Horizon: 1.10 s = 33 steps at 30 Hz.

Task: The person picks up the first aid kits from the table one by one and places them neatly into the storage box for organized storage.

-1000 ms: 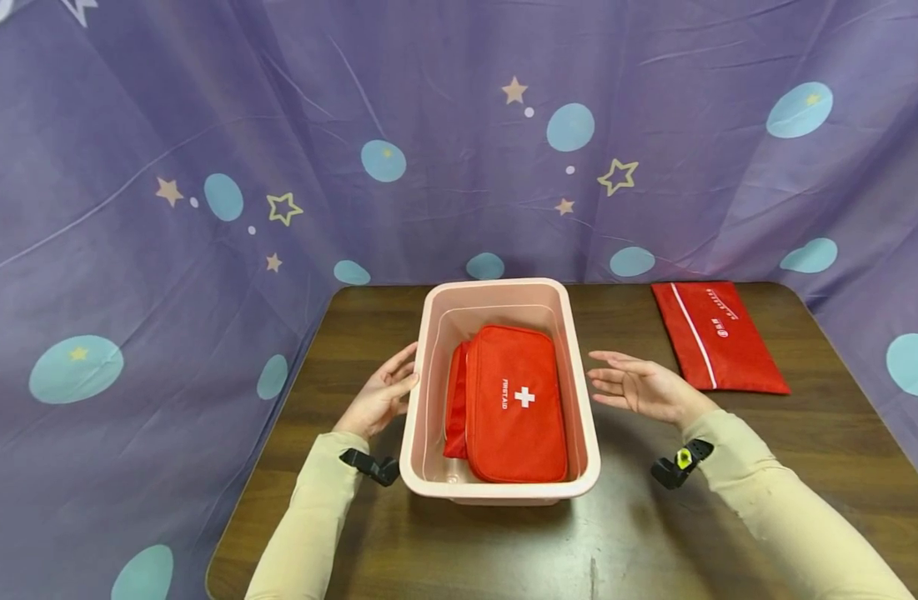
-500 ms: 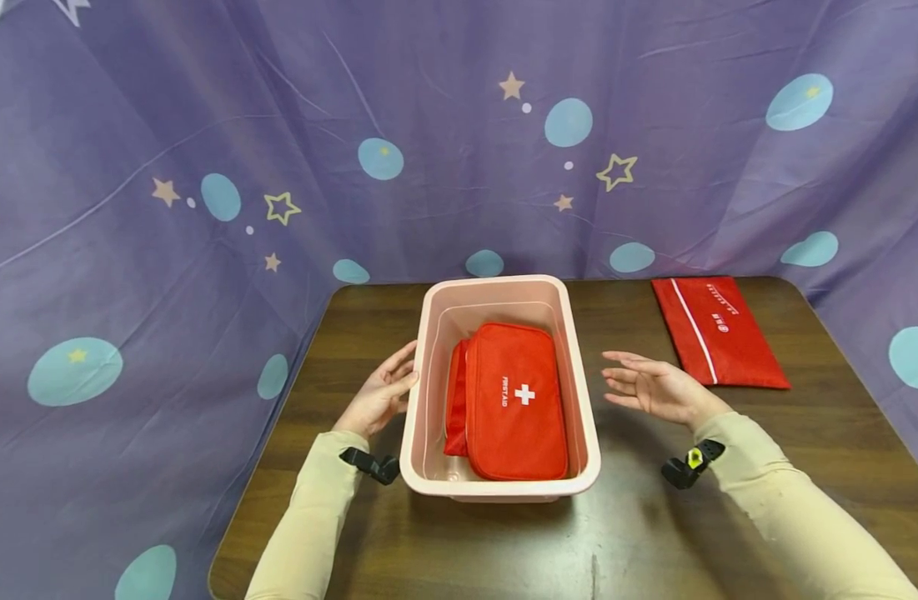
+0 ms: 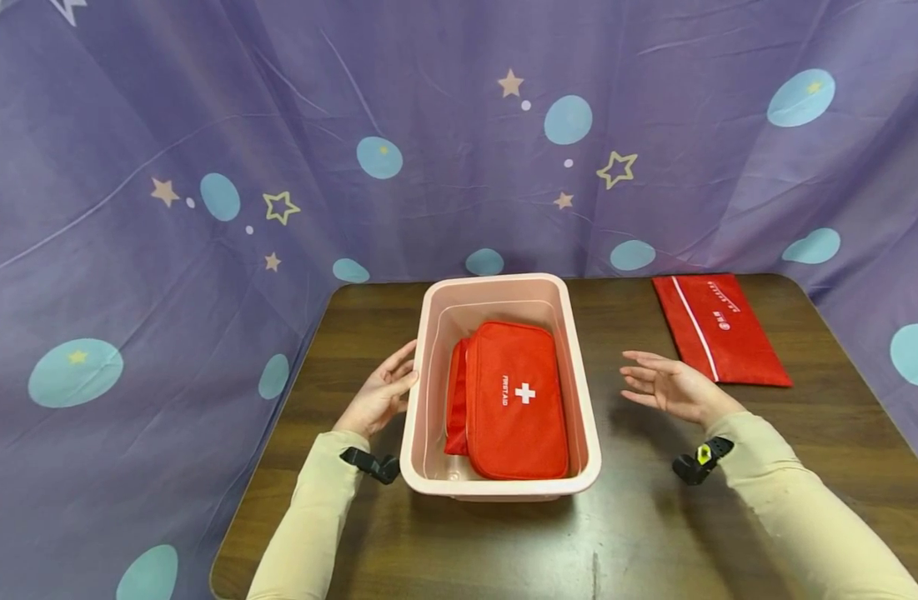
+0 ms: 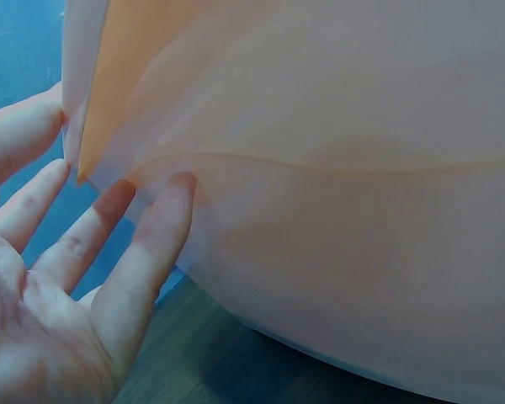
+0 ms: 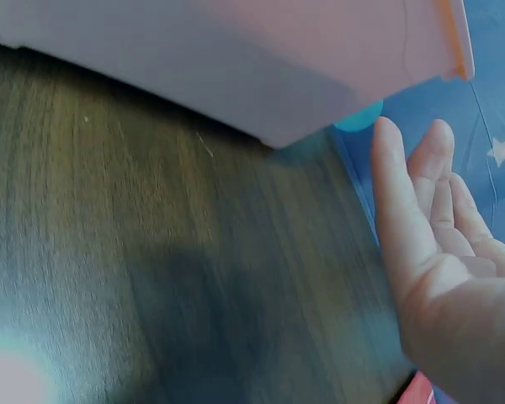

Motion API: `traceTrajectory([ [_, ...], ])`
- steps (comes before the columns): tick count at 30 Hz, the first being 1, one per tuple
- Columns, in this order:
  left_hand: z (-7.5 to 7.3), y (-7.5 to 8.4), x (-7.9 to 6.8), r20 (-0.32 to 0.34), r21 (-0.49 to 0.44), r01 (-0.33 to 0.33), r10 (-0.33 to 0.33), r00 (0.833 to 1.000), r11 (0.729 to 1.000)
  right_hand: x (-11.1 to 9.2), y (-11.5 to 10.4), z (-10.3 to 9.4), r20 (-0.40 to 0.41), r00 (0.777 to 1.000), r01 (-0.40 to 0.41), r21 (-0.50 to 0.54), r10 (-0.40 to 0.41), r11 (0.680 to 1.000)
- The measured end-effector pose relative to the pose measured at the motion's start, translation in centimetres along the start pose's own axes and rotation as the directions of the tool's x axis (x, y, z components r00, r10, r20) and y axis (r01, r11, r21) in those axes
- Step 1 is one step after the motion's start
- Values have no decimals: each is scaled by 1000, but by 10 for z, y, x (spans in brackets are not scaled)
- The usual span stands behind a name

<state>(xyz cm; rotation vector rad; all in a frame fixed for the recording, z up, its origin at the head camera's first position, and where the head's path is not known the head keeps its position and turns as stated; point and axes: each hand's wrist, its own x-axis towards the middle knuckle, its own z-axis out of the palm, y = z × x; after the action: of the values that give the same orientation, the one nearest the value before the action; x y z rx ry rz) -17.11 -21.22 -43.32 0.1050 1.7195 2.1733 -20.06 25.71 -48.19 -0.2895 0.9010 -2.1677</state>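
A pink plastic bin [image 3: 589,450] stands near the middle of the table. In it lies a red first aid pouch [image 3: 519,433] with a white cross, partly over another red cloth item [image 3: 456,408], mostly hidden. My left hand [image 3: 379,396] touches the bin's left side, its fingers extended against the outer wall under the rim, as the left wrist view shows. My right hand [image 3: 676,392] hovers right of the bin, palm facing it, fingers loosely extended and holding nothing. The right wrist view shows a gap between these fingers [image 5: 396,185] and the bin's wall.
A flat red zip pouch [image 3: 736,342] with a white stripe lies at the table's back right, beyond my right hand. The dark wooden table [image 3: 504,550] backs onto a purple curtain [image 3: 459,200] printed with stars and blue ovals.
My right hand has moved to the right, away from the bin. My left hand has stayed at the bin's left side, and the bin and pouches have kept their places.
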Motion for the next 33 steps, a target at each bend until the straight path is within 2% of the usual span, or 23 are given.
traceTrajectory([
  [8, 0, 1, 0, 1, -6, -6, 6, 1000, 1000, -10, -7, -12, -46, 999, 21, 95, -16, 995],
  [15, -2, 0, 1, -11, -1, 5, -5, 1000, 1000, -15, -15, -16, -77, 996, 44, 131, -34, 990],
  [25, -3, -2, 1, -14, 5, 4, -4, 1000, 1000, -23, -38, -26, 19, 999, 33, 172, -36, 985],
  [33, -2, -4, 0, -30, 8, 16, -16, 999, 1000, -41, -53, -41, -12, 999, 33, 190, -31, 981],
])
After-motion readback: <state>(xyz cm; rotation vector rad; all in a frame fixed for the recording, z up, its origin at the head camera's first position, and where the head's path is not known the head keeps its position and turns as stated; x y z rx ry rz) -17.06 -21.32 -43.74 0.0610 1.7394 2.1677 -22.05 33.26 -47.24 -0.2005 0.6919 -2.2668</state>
